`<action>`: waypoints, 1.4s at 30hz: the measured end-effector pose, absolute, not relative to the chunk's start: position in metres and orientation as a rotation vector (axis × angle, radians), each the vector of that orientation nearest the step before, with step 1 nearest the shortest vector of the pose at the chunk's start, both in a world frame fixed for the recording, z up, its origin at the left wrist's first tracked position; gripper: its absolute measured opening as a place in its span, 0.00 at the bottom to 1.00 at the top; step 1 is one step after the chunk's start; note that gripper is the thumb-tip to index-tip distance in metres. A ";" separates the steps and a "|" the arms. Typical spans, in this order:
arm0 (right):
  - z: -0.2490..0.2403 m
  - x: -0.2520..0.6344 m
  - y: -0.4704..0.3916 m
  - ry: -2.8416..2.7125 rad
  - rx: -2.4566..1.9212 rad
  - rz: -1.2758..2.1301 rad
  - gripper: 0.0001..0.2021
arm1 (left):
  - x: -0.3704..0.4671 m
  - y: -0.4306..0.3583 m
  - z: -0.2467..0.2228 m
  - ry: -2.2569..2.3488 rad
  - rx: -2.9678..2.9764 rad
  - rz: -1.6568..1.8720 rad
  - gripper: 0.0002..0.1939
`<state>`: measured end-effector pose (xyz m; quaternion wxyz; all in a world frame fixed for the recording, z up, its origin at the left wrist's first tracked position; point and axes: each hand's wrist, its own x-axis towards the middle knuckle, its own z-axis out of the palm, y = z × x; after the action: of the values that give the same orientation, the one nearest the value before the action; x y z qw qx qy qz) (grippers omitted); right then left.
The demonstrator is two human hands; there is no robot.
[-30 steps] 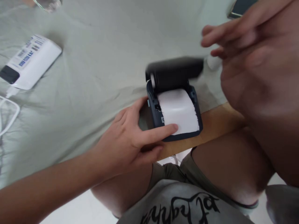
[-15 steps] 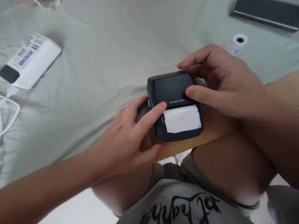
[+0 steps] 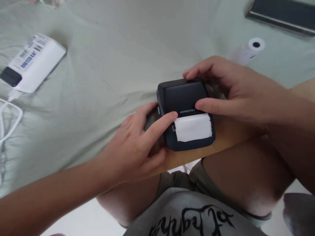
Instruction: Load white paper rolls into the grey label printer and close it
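Observation:
A small black label printer (image 3: pixel 184 95) lies near the bed's wooden edge, with a torn-edged strip of white paper (image 3: pixel 193 127) across its front. My left hand (image 3: pixel 137 141) is at its left side, index fingertip on the top by the paper, the other fingers around the side and lower edge. My right hand (image 3: pixel 231 87) grips the right side, thumb on the lid near the lettering and fingers at the far edge. Part of the printer's right side is hidden behind that hand.
A white power bank (image 3: pixel 46 62) with a plugged white cable (image 3: pixel 18 121) lies at the left on the green sheet (image 3: pixel 110 65). At the upper right are a white paper roll (image 3: pixel 249 52) and a dark flat device (image 3: pixel 283 16). The wooden edge (image 3: pixel 182 159) runs above my lap.
The right hand's far fingers have shifted slightly left along the printer's back edge, onto its corner. The view has moved a little; the printer and left hand otherwise look the same.

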<state>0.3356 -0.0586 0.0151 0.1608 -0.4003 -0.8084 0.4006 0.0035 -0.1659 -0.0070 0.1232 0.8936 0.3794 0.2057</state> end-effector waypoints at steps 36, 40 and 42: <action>0.019 0.343 -0.069 -2.429 -1.064 1.221 0.62 | 0.005 -0.170 -0.003 1.311 2.529 0.527 0.38; 0.016 0.340 -0.066 -2.444 -1.039 1.155 0.56 | 0.002 -0.165 0.008 1.313 2.491 0.501 0.34; 0.015 0.337 -0.067 -2.424 -1.058 1.149 0.52 | 0.000 -0.163 0.008 1.309 2.488 0.529 0.34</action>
<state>0.3375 -0.0671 0.0153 0.1288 -0.3639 -0.8336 0.3951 -0.0001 -0.1633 0.0079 0.1398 0.8612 0.4530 0.1830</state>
